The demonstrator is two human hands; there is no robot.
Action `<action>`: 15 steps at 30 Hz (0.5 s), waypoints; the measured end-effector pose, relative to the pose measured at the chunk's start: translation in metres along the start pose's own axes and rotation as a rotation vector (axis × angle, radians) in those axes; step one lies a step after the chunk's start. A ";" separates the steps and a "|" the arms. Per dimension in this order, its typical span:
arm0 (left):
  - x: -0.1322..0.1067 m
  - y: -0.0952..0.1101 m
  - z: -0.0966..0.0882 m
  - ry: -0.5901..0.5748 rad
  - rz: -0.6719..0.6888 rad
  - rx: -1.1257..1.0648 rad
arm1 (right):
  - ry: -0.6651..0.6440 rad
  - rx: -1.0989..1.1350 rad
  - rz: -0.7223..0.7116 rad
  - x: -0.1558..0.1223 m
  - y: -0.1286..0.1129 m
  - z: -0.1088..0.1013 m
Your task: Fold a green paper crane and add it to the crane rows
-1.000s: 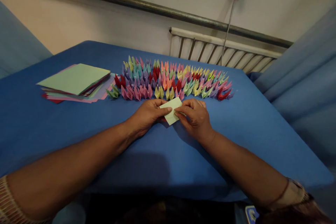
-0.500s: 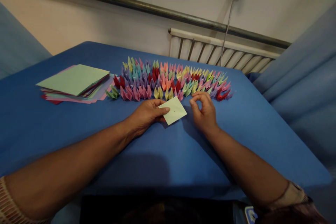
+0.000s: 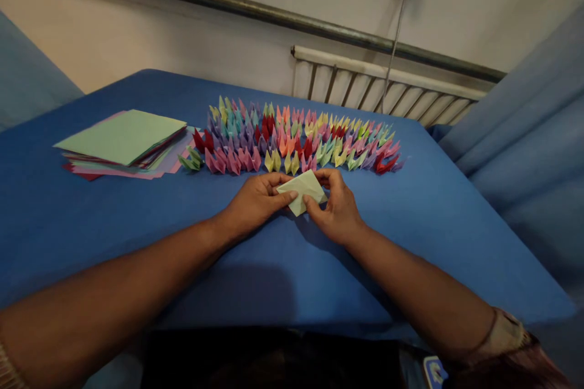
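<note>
A small folded square of pale yellow-green paper is held above the blue table, one corner pointing toward me. My left hand pinches its left side, thumb on top and fingers beneath. On the right side, my right hand grips it too, with the thumb pressed on the face near the lower right edge and the fingers behind. Just beyond both hands stand rows of folded paper cranes in pink, red, purple, yellow, green and blue.
A stack of coloured paper sheets, light green on top, lies on the table's left. The blue-covered table reaches toward a wall with a pipe and a radiator. Blue curtains hang at both sides.
My right hand has moved left from beside the paper and now grips its right side. My left hand keeps its hold. The view has shifted slightly.
</note>
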State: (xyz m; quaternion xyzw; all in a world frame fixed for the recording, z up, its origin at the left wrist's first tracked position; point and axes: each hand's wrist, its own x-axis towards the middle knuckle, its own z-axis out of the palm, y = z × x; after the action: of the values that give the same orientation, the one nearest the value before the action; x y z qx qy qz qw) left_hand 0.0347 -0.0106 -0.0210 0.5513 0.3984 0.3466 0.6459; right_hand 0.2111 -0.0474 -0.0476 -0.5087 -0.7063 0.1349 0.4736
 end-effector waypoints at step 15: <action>0.002 0.001 -0.001 0.134 -0.017 -0.003 | 0.187 0.142 0.022 0.001 0.001 -0.008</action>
State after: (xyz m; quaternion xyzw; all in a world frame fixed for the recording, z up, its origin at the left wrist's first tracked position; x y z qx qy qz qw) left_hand 0.0348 -0.0079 -0.0207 0.5224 0.4449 0.3781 0.6214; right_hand 0.2183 -0.0486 -0.0433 -0.4921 -0.6420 0.1418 0.5705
